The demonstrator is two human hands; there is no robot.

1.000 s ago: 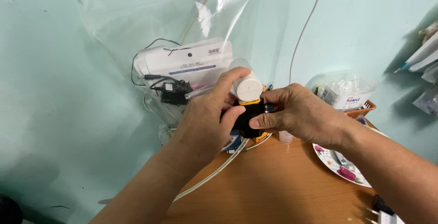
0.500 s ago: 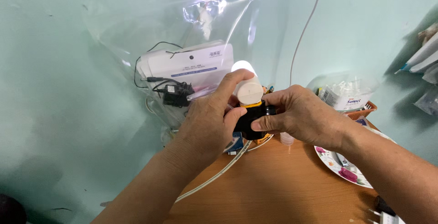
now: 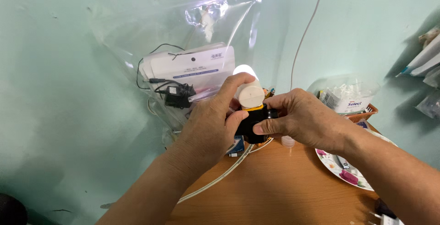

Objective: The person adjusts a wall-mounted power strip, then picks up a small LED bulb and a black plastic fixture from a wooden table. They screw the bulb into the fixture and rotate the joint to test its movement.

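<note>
Both my hands hold one small object above the far end of a wooden table (image 3: pixel 275 193). It is a black lamp socket (image 3: pixel 253 126) with a yellow ring and a white bulb (image 3: pixel 250 94) whose tip glows. My left hand (image 3: pixel 211 128) wraps the bulb's white base with thumb and fingers. My right hand (image 3: pixel 302 119) grips the black socket from the right side. A white cable (image 3: pixel 215 181) runs from under the hands down to the left over the table.
A clear plastic bag (image 3: pixel 183 69) hangs on the green wall, with white packets and a black adapter inside. A flowered plate (image 3: pixel 341 170) with small items lies at the right. An orange basket (image 3: pixel 362 112) holding a bagged bundle stands behind it. A thin wire (image 3: pixel 305 32) runs up the wall.
The view has shifted slightly; the hanging bag sits a little lower in the picture. My hands stay on the bulb and socket, and the bulb tip now shines brightly.
</note>
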